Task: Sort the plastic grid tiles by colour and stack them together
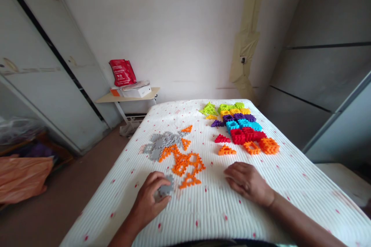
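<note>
My left hand (153,197) is closed on a grey square tile (166,186) with notched edges, thumb and fingers at its sides. My right hand (249,182) lies low over the bed, palm down, its fingers loosely bent and partly apart; nothing shows in it. Orange notched pieces (189,180) lie loose between the hands. Beyond my left hand is a heap of grey notched tiles (162,142). A lone orange triangular piece (227,150) lies just past my right hand, left of a square orange frame (252,148) and an orange stack (269,146).
Stacks in red (246,135), light blue (243,125), purple (239,117), yellow (235,112) and green (228,107) run back along the bed's (203,216) right side. A small table (130,98) holds a red bag (122,72). Cabinets (49,58) stand at left.
</note>
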`<state>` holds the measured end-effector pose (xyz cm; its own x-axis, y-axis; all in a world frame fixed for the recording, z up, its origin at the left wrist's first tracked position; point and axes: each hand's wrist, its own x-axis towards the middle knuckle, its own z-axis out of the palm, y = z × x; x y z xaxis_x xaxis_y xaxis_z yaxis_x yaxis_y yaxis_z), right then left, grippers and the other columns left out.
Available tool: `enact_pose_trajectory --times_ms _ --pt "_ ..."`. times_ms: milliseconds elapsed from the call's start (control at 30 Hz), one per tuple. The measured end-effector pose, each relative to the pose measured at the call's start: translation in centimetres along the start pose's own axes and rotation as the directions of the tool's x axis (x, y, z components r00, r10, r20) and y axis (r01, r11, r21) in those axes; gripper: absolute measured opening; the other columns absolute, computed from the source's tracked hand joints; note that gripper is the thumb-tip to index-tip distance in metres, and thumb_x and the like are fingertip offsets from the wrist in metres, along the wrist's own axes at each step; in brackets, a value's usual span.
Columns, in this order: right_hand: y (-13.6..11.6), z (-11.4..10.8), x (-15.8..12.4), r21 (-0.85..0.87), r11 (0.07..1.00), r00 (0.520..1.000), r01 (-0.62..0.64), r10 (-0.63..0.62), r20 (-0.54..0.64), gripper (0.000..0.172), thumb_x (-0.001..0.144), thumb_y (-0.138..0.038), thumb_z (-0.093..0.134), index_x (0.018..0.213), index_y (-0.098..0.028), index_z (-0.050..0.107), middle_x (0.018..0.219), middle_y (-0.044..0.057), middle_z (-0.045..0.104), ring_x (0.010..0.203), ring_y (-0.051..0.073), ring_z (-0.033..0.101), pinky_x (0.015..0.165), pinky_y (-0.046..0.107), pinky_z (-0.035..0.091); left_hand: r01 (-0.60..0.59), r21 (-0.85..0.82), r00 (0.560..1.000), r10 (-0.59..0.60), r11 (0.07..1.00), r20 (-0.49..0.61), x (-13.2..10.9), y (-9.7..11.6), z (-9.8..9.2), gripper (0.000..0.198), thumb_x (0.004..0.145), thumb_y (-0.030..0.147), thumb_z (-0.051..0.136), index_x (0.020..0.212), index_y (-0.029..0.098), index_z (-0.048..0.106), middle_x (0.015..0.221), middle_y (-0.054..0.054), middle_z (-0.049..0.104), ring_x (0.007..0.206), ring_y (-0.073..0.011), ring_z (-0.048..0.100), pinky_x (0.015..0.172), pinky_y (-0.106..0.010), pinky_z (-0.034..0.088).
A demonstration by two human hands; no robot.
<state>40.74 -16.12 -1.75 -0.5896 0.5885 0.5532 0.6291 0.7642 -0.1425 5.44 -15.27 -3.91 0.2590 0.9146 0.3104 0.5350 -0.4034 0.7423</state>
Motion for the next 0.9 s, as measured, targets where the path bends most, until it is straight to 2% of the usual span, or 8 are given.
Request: enact_pose_trajectory --times_ms 67,133,233,400,633,767,900 --pt "-2.0 1.2 1.3 0.084 0.994 0.992 0.07 -0.079 0.102 0.02 0.088 -0.023 0.043 0.098 -0.02 0.06 0.084 0.005 0.064 0.075 0.016 0.058 0.067 0.028 0.044 -0.006 0.017 1.0 0.005 1.0 0.006 0.2 -0.1 0.3 0.025 0.057 0.015 0.069 0.078 0.028 0.071 0.093 -0.006 0.061 0.092 -0.0258 0.055 0.083 -0.036 0.044" --pt "-3.5 2.4 2.5 0.108 0.988 0.975 0.112 -0.131 0.182 0.018 0.087 -0.028 0.045 0.09 -0.022 0.062 0.083 0.004 0.063 0.075 0.016 0.056 0.069 0.03 0.043 -0.016 0.034 1.0 0.016 0.999 0.008 0.6 -0.1 0.8 0.025 0.057 0.014 0.068 0.077 0.028 0.071 0.091 -0.006 0.061 0.09 -0.0257 0.056 0.082 -0.036 0.044" --pt "-4.3 4.0 3.9 0.052 0.993 0.963 0.11 -0.119 0.24 0.018 0.085 -0.032 0.048 0.078 -0.022 0.061 0.083 0.002 0.061 0.077 0.017 0.053 0.071 0.032 0.04 -0.053 0.06 0.999 0.053 0.997 0.0 1.5 0.0 1.4 0.024 0.058 0.013 0.067 0.077 0.028 0.07 0.089 -0.006 0.061 0.089 -0.0251 0.056 0.081 -0.035 0.045" --pt "-2.8 5.8 5.3 0.004 1.0 0.979 0.017 -0.018 0.204 0.015 0.086 -0.031 0.049 0.085 -0.022 0.062 0.088 0.003 0.06 0.081 0.017 0.051 0.071 0.029 0.036 -0.119 0.131 0.992 0.124 0.984 -0.028 2.8 0.0 2.3 0.024 0.059 0.013 0.065 0.079 0.026 0.069 0.09 -0.005 0.06 0.089 -0.0235 0.056 0.081 -0.035 0.046" --pt "-1.6 6.6 7.0 -0.136 0.984 0.954 -0.113 0.146 0.261 0.018 0.088 -0.03 0.048 0.081 -0.019 0.061 0.08 0.004 0.058 0.078 0.016 0.05 0.07 0.028 0.035 -0.058 0.325 0.992 0.091 0.944 -0.086 3.2 -0.2 2.9 0.033 0.063 0.012 0.054 0.092 0.023 0.065 0.099 -0.004 0.057 0.099 -0.0216 0.052 0.091 -0.037 0.044" --pt "-1.5 7.2 7.0 -0.098 0.99 0.973 -0.103 0.121 0.196 0.017 0.089 -0.021 0.045 0.08 -0.017 0.059 0.081 0.005 0.057 0.076 0.014 0.05 0.07 0.027 0.036 -0.021 0.322 0.988 0.07 0.947 -0.14 2.9 -0.4 2.7 0.044 0.06 0.008 0.049 0.101 0.021 0.061 0.105 -0.005 0.056 0.104 -0.0216 0.052 0.095 -0.038 0.043" --pt "-1.7 7.9 7.0 -0.048 0.999 0.99 0.002 0.005 0.139 0.024 0.092 -0.02 0.039 0.082 -0.017 0.06 0.079 0.004 0.057 0.074 0.014 0.05 0.069 0.026 0.037 -0.004 0.316 0.98 0.067 0.949 -0.188 2.9 -0.5 2.7 0.049 0.059 0.006 0.047 0.103 0.02 0.059 0.108 -0.006 0.056 0.107 -0.0222 0.051 0.097 -0.039 0.042"
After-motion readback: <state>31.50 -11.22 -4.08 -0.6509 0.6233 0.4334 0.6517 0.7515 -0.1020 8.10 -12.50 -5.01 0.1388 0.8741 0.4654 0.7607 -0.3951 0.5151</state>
